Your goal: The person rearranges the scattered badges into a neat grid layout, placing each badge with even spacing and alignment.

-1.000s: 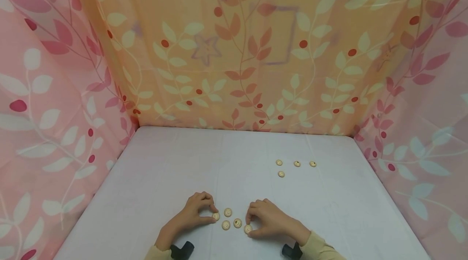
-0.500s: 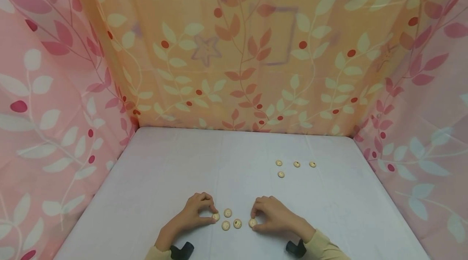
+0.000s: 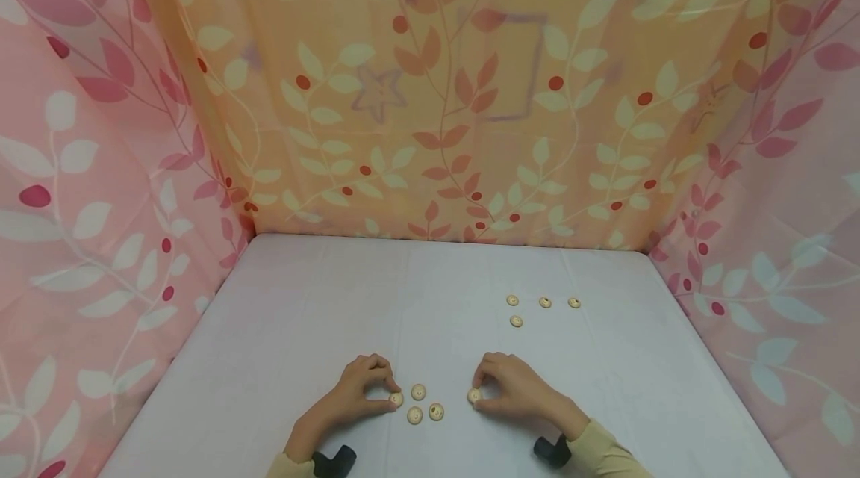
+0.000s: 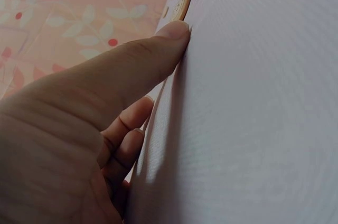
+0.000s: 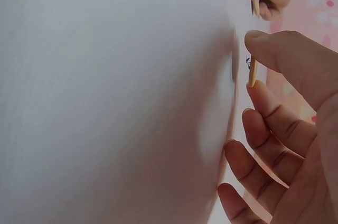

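My left hand (image 3: 363, 387) pinches a small round wooden disc (image 3: 396, 399) between thumb and forefinger, low on the white table. In the left wrist view the thumb tip sits at a disc's edge (image 4: 181, 8). To the right, my right hand (image 3: 516, 388) pinches another wooden disc (image 3: 474, 396) between thumb and forefinger. Its right wrist view shows this disc (image 5: 253, 71) edge-on, dark marks on its face, held just off the cloth. Between the hands lie three more discs: one at the back (image 3: 419, 391), a front one (image 3: 414, 415) and a dark-marked one (image 3: 436, 411).
Several similar discs (image 3: 545, 302) lie farther back on the right of the white-covered table (image 3: 309, 291). A leaf-patterned orange curtain (image 3: 403, 127) closes the back, with pink patterned curtains (image 3: 101, 239) at both sides. A black wrist mount (image 3: 552, 452) sits by each sleeve.
My right hand has moved right and away from me with its disc, leaving a wider gap to the three discs in the middle. My left hand has stayed in place.
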A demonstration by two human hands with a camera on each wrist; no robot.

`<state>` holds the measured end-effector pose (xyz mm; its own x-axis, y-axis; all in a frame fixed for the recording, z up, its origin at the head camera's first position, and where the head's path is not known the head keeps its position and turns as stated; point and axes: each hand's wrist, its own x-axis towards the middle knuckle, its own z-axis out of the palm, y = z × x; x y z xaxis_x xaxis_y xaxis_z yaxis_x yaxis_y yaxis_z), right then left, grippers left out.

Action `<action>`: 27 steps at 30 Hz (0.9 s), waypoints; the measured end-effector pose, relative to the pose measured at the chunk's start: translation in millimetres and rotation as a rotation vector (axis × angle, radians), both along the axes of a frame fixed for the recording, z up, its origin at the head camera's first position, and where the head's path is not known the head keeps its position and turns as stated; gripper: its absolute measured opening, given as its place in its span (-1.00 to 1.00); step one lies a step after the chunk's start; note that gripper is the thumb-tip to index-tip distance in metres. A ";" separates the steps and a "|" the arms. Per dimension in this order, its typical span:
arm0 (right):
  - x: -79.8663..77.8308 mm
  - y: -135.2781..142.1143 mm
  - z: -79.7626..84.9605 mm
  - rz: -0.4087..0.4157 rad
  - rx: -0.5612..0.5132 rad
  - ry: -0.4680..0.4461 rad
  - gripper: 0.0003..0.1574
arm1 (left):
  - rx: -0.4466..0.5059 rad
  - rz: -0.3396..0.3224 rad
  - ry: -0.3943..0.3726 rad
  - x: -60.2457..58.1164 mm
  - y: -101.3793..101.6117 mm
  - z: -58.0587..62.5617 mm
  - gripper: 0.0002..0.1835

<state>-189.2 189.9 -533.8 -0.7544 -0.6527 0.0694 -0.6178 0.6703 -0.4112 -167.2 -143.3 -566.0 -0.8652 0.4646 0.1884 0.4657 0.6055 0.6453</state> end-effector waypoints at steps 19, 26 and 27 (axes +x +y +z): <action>-9.4 23.1 -0.6 -0.101 -0.036 0.010 -0.71 | 0.016 -0.002 0.011 -0.8 -1.1 -0.7 -0.81; -11.0 29.1 -0.1 -0.128 -0.034 0.035 -0.70 | 0.014 -0.007 0.013 -0.9 -0.9 -1.3 -0.81; -11.0 29.6 0.1 -0.134 -0.032 0.033 -0.70 | 0.015 -0.007 0.012 -0.8 -0.9 -1.1 -0.82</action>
